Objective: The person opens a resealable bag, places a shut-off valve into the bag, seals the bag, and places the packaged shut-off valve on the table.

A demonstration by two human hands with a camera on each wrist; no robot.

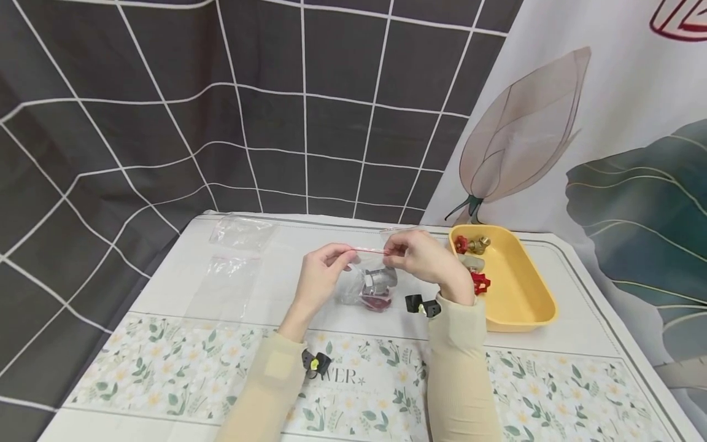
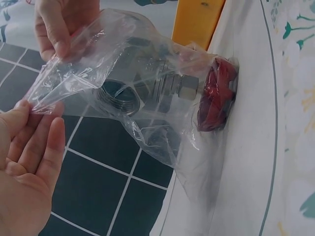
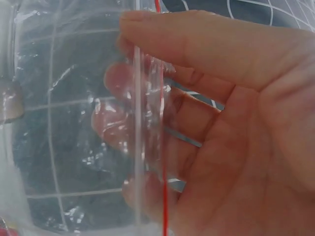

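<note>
A clear zip-lock bag (image 1: 347,293) with a red line along its mouth hangs between my two hands. Inside it lies a grey metal valve (image 1: 381,280), its threaded opening facing up in the left wrist view, with a red handwheel (image 2: 216,96) at the lower end near the tabletop. My left hand (image 1: 319,273) pinches the left end of the bag's mouth between thumb and fingers. At the other end, my right hand (image 1: 425,255) pinches the same edge. Its fingers show through the clear plastic in the right wrist view, behind the seal strip (image 3: 139,147).
To the right stands a yellow tray (image 1: 521,270) holding several valves, one brass with a red handwheel (image 1: 461,244). Flat clear bags (image 1: 243,233) lie on the left of the white table (image 1: 298,236). Another bag's edge (image 1: 386,231) shows behind my right hand. A floral strip (image 1: 182,368) crosses the front.
</note>
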